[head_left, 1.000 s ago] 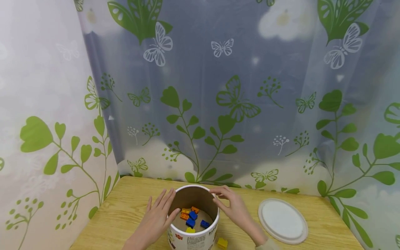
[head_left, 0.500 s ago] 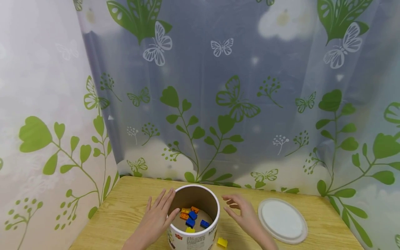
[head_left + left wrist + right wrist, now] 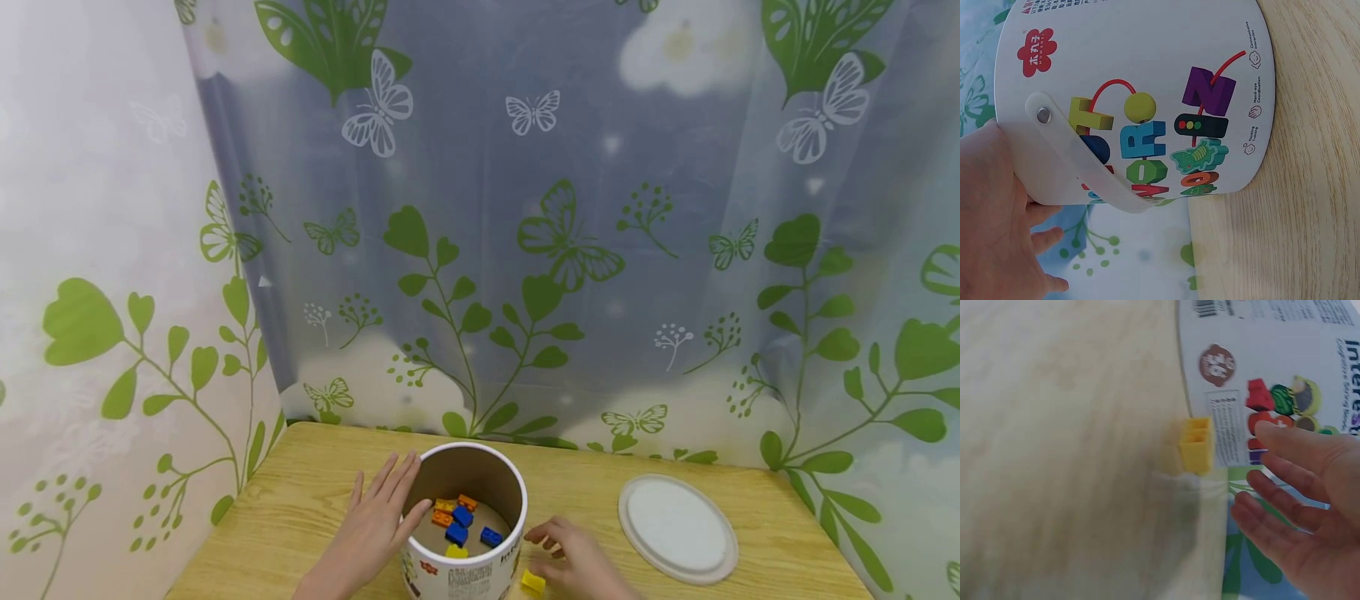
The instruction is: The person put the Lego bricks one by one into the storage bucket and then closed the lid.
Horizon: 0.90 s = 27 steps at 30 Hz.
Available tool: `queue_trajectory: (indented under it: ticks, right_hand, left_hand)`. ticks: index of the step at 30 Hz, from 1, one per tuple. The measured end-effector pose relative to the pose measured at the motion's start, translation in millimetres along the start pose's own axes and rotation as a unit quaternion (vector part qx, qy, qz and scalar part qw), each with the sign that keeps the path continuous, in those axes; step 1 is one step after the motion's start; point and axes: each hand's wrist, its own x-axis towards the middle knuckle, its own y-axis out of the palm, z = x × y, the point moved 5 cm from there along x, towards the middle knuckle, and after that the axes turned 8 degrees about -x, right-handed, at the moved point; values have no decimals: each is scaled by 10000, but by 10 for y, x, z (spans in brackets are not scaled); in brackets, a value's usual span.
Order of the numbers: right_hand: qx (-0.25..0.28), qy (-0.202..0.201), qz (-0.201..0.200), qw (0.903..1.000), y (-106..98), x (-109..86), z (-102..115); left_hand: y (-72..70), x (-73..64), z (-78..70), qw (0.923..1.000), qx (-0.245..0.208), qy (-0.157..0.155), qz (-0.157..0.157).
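A white printed bucket [image 3: 522, 492] stands at the table's front with its top uncovered. Inside lie several toy bricks [image 3: 462, 517] in blue, orange and yellow. My left hand [image 3: 375, 521] rests on the bucket's left rim, its fingers spread and straight. On the table, just right of the bucket, is a yellow brick [image 3: 533, 582]; the right wrist view shows this yellow brick [image 3: 1197, 445] with its hollow side visible. Close to it hovers my right hand [image 3: 573, 560], fingers loosely bent and apart from the brick. In the right wrist view nothing is in that hand [image 3: 1310, 506].
A round white lid [image 3: 678, 529] lies flat on the wooden table [image 3: 330, 467], to the right. A pale carrying handle [image 3: 1088, 153] hangs down the bucket's side. Behind the table hangs a patterned curtain [image 3: 480, 208].
My right hand has left the bucket's right rim, moved right and then down toward the yellow brick. The left hand has stayed in place on the rim.
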Motion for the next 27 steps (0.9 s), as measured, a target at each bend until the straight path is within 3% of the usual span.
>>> queue_trajectory:
  ticks: [7, 14, 23, 27]
  right_hand:
    - [23, 334, 564, 9978, 143, -9, -25]
    - [314, 638, 817, 9941, 200, -1, -36]
    - [213, 489, 774, 9956, 219, -12, -50]
    - [-3, 249, 385, 9989, 140, -27, -22]
  left_hand:
    - [-1, -3, 0, 10000, -31, -10, 25]
    - [-1, 2, 1, 9999, -51, -44, 89]
    - [-7, -2, -9, 10000, 62, 3, 4]
    - [-8, -5, -10, 10000, 69, 13, -21]
